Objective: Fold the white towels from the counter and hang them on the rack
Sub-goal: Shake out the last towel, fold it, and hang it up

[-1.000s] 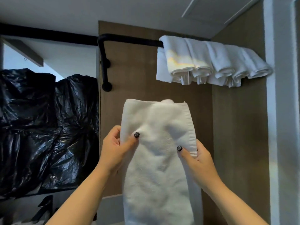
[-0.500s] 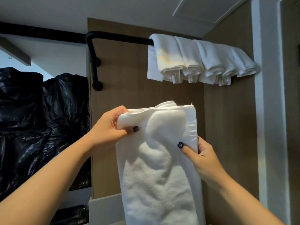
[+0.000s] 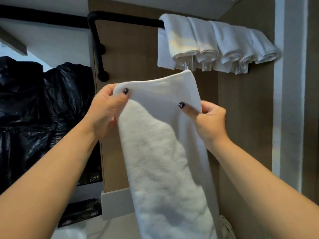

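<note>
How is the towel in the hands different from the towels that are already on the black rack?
The held towel hangs long and flat, gripped at its top corners by the left hand and right hand; the hung towels are draped over the black rack as short rolled bundles, untouched. All are white.

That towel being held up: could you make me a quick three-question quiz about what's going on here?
1. True or false: both the left hand and the right hand pinch the held towel.
2. The bare stretch of the black rack lies to which side of the hung towels? A) left B) right
3. Fill in: the held towel's top edge is ___ the hung towels.

Key: 1 true; 2 A; 3 below.
</note>
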`<state>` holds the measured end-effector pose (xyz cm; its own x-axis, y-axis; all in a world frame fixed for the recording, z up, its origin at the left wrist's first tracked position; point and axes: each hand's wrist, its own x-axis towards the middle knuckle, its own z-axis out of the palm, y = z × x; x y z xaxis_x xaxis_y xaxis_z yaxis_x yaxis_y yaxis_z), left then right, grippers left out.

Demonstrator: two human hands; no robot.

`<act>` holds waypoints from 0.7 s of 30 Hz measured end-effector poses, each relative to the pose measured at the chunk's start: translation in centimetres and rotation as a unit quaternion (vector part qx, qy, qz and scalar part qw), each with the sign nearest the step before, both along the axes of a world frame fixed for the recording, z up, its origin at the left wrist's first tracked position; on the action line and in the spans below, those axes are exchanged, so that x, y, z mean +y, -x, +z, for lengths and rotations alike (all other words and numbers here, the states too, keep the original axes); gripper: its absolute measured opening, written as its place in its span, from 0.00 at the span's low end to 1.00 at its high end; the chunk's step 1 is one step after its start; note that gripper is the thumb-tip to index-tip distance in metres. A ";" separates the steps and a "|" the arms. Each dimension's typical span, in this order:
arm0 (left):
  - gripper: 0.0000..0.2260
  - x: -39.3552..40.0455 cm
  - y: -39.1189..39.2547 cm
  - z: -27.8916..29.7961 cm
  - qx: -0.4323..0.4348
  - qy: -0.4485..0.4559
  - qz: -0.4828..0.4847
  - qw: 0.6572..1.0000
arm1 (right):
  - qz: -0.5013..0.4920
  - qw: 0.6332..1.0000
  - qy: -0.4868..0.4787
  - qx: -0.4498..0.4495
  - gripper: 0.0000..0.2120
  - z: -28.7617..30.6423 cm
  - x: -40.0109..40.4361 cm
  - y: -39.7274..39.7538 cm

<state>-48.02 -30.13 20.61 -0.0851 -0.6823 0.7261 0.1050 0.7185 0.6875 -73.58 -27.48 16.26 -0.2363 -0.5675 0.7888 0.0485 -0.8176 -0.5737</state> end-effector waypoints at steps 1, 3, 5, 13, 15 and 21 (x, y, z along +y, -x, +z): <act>0.25 0.0 0.2 -0.2 0.032 0.002 0.007 0.999 | -0.002 1.000 0.013 -0.001 0.19 0.9 -0.1 -0.6; 0.30 0.5 0.9 -1.3 0.075 -0.012 0.004 0.997 | -0.003 0.999 0.039 -0.009 0.11 2.7 -0.4 -1.9; 0.37 1.0 1.9 -2.7 0.069 -0.050 0.035 0.996 | 0.000 0.998 0.064 -0.007 0.09 4.7 -1.1 -2.9; 0.13 -1.6 1.6 4.2 0.155 0.011 0.119 0.981 | -0.019 0.988 0.112 0.106 0.29 11.9 -4.8 -3.1; 0.13 -2.7 0.6 7.4 0.139 0.055 0.138 0.979 | 0.068 0.985 0.091 0.133 0.30 12.4 -6.2 -3.3; 0.20 -5.5 -3.0 17.7 0.038 0.198 0.248 0.948 | -0.049 0.978 0.129 0.156 0.07 18.2 -10.8 -6.7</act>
